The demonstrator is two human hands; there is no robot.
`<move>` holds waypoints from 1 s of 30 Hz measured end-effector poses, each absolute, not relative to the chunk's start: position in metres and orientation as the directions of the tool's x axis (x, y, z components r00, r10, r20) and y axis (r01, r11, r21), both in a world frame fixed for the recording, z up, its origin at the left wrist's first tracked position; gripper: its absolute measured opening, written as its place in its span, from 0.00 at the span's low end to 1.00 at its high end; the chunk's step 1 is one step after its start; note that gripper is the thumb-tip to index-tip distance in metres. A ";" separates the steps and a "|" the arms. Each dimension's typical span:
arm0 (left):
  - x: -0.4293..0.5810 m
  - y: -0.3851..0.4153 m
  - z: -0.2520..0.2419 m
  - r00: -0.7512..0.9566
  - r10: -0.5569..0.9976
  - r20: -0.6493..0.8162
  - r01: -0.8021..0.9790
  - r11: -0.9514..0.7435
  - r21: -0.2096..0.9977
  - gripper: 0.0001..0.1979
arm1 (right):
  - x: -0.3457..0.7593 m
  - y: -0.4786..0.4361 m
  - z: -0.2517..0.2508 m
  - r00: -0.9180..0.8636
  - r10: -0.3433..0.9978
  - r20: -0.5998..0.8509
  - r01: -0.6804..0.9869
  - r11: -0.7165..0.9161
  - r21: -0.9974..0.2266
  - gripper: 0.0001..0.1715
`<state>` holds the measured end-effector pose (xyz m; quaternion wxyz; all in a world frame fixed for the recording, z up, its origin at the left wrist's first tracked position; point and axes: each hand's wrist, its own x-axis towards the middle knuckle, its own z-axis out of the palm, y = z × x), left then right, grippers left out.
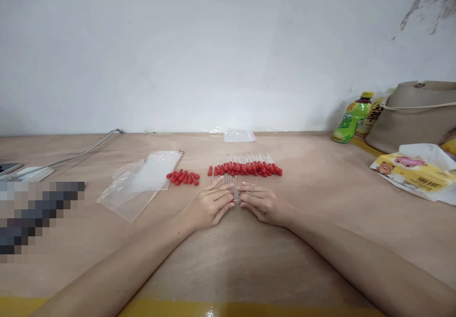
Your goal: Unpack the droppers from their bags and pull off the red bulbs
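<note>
Resting flat on surface (231, 265), left grip (210, 206) and right grip (262, 204) are lying released, fingers stretched out, fingertips touching small bundle of clear tubes (233, 187) from either side. Tubes are lying between grips, long axis running away from person toward wall. Just beyond, row of red-capped droppers (245, 167) is pointing glass tips at wall. Loose red caps (183, 178) are sitting left, near plastic bags (142, 184).

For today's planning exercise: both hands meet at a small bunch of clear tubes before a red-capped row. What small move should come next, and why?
Probably lift one of the clear tubes from between the left hand and right hand toward the loose red caps: the tubes look uncapped, spare caps lie just left, and a capped row lies behind.
</note>
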<state>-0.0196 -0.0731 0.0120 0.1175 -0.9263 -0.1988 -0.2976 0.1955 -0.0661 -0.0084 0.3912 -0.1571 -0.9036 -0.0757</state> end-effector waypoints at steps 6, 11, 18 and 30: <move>-0.023 -0.075 0.014 0.758 0.315 0.571 0.418 -0.907 -0.055 0.08 | 0.195 -0.071 0.000 -0.656 0.157 0.738 0.347 0.932 0.110 0.07; -0.022 -0.074 0.011 0.737 0.320 0.596 0.440 -0.896 -0.063 0.08 | 0.196 -0.072 -0.001 -0.633 0.187 0.751 0.356 0.932 0.068 0.10; -0.017 -0.072 0.008 0.712 0.215 0.669 0.404 -0.904 -0.139 0.07 | 0.190 -0.070 -0.009 -0.606 0.294 0.739 0.345 0.934 -0.089 0.12; -0.032 -0.078 0.014 0.727 0.210 0.653 0.423 -0.887 -0.185 0.06 | 0.205 -0.075 -0.004 -0.610 0.202 0.767 0.365 0.930 0.046 0.11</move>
